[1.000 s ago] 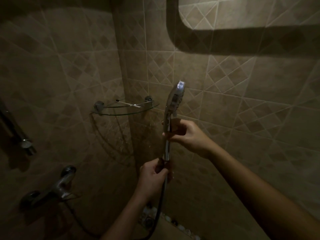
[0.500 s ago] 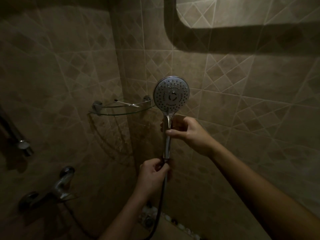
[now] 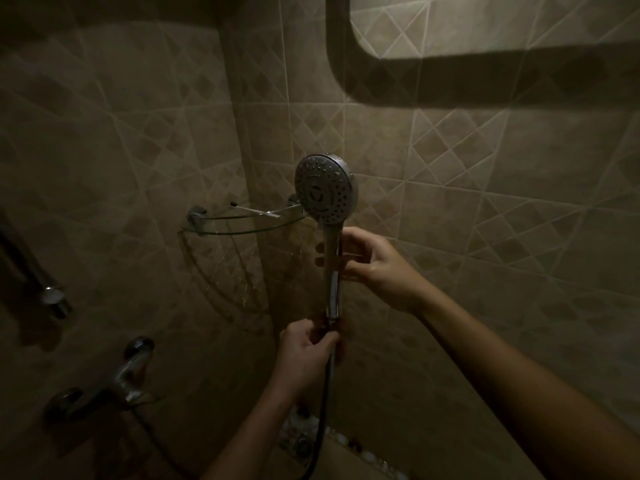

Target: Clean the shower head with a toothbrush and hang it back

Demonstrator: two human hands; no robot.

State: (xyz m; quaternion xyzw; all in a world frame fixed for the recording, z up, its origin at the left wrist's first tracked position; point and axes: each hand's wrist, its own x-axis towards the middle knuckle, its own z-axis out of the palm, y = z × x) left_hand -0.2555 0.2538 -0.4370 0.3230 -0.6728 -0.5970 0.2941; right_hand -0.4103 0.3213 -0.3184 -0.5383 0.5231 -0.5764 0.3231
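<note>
A chrome shower head (image 3: 325, 192) stands upright in front of the tiled corner, its round nozzle face turned toward me and slightly left. My right hand (image 3: 372, 263) grips the upper part of its handle, fingers curled round it. My left hand (image 3: 306, 351) grips the bottom of the handle where the dark hose (image 3: 322, 417) joins and hangs down. A thin toothbrush (image 3: 254, 210) lies on the glass corner shelf (image 3: 221, 230), just left of the shower head.
A chrome mixer tap (image 3: 117, 379) is mounted on the left wall at lower left. A chrome pipe end (image 3: 52, 296) sticks out at the far left. A floor drain (image 3: 301, 441) lies below. Tiled walls close in on both sides.
The shower head has been rotated about its handle from edge-on to face-on, now angled slightly left. Both hands have kept their holds on the handle.
</note>
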